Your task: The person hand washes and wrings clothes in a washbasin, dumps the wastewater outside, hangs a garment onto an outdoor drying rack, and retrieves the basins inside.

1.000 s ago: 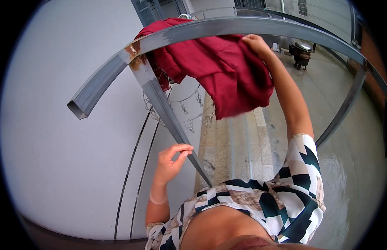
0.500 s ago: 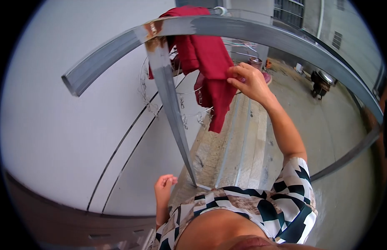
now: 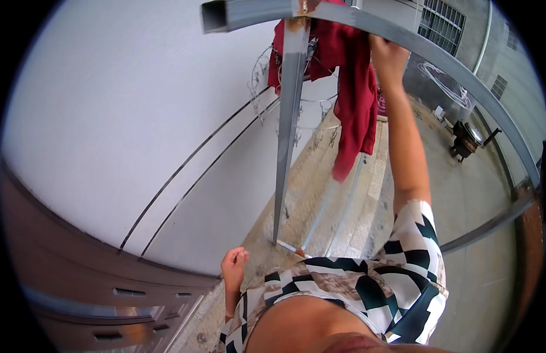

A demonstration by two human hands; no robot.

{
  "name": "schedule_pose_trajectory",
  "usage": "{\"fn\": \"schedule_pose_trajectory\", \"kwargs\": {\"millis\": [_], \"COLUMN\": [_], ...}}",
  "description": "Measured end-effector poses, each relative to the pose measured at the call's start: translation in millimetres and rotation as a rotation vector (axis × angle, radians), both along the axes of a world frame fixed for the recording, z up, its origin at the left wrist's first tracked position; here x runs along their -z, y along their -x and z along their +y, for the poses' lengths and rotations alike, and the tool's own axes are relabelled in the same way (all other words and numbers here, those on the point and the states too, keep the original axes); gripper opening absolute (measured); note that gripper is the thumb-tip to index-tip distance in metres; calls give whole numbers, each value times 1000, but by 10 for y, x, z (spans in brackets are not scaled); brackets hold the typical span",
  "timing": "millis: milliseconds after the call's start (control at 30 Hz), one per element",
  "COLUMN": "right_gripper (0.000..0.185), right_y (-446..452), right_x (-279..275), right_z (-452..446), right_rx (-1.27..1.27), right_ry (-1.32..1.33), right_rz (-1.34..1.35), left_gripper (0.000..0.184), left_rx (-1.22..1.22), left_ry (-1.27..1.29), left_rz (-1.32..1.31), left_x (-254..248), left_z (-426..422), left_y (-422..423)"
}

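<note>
Over the grey metal frame (image 3: 289, 117) hangs a dark red garment (image 3: 356, 112), its lower end dangling below the top bar and blurred at the tip. My right hand (image 3: 390, 62) is raised to the garment's upper right edge, closed on the cloth. The top bar partly hides its fingertips. Down near my waist, my left hand (image 3: 233, 263) is curled closed, with nothing visible in it. Behind the post, a round wire hanger with clips (image 3: 261, 88) hangs beside the garment, partly covered by it.
A white wall (image 3: 120, 106) stands on the left, with brown doors (image 3: 79, 282) at lower left. Below the frame runs a stone ledge (image 3: 338, 200). In the yard at right are a dark stove (image 3: 466, 140) and a coiled hose (image 3: 443, 82) on the far wall.
My right hand has moved upward along the garment to beside the top bar. The frame and garment now appear higher and further right in view. My left hand stays near my waist.
</note>
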State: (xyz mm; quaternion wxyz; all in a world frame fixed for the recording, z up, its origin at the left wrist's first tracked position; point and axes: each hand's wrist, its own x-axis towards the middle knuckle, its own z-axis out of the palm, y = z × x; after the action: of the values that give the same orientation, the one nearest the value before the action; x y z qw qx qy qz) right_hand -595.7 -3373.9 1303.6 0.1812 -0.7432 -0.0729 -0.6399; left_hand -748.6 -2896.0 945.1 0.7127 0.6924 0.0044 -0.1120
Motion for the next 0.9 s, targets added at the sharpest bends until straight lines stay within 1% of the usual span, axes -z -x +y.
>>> {"fn": "schedule_pose_trajectory", "kwargs": {"millis": [33, 67, 100, 167, 200, 267, 300, 367, 433, 467, 500, 600, 633, 700, 733, 767, 800, 833, 900], "right_gripper": [19, 27, 37, 40, 46, 34, 30, 37, 36, 34, 33, 27, 25, 21, 21, 21, 21, 22, 27], "right_y": [-189, -335, -439, -512, -511, -176, 18, -52, 112, 162, 204, 401, 424, 441, 454, 591, 678, 678, 545], "right_x": [-187, -291, -407, -377, -352, -311, -265, -46, 94, 170, 256, 613, 760, 1089, 1209, 1423, 1543, 1687, 2192], "right_z": [-290, -562, -582, -429, -437, -404, -453, -449, -296, -185, -79, 160, 227, 380, 567, 632, 842, 1042, 1294], "right_rx": [-177, -404, -637, -1068, -1323, -293, 228, -817, -724, -667, -611, -551, -541, -597, -651, -706, -726, -758, -894], "right_ry": [64, -100, -275, -504, -669, -140, 133, -754, -761, -752, -741, -826, -851, -798, -813, -807, -781, -728, -443], "right_rz": [-115, -70, -6, 255, 370, 544, 564, 320, 530, 586, 638, 713, 750, 971, 1095, 1196, 1355, 1520, 1753], "left_gripper": [14, 13, 13, 11, 11, 10, 9, 9, 9, 9, 9, 8, 8, 8, 9, 9, 9, 10, 14], "left_rx": [6, 30, 46, 86, 105, 100, 82, 41, 7, 4, -1, -25, -19, -18, 2, 16, 10, -2, -48], "left_ry": [-21, -33, -50, -125, -182, -250, -257, -266, -282, -318, -334, -374, -426, -533, -608, -678, -753, -788, -860], "left_rz": [-7, -25, -21, -6, 0, 0, -20, 7, 76, 119, 126, 107, 89, 71, 48, -1, 0, -15, 8], "left_x": [-29, 66, 37, 56, 64, 80, 208, 179, 102, 118, 31, -105, -166, -338, -414, -285, -358, -455, -584], "left_z": [21, -73, 6, 145, 272, 493, 508, 698, 877, 985, 1034, 1088, 1089, 1104, 1119, 1006, 1015, 984, 913], "left_y": [15, 6, 73, 190, 259, 421, 470, 673, 873, 944, 994, 1111, 1115, 1138, 1153, 1146, 1281, 1332, 1384]}}
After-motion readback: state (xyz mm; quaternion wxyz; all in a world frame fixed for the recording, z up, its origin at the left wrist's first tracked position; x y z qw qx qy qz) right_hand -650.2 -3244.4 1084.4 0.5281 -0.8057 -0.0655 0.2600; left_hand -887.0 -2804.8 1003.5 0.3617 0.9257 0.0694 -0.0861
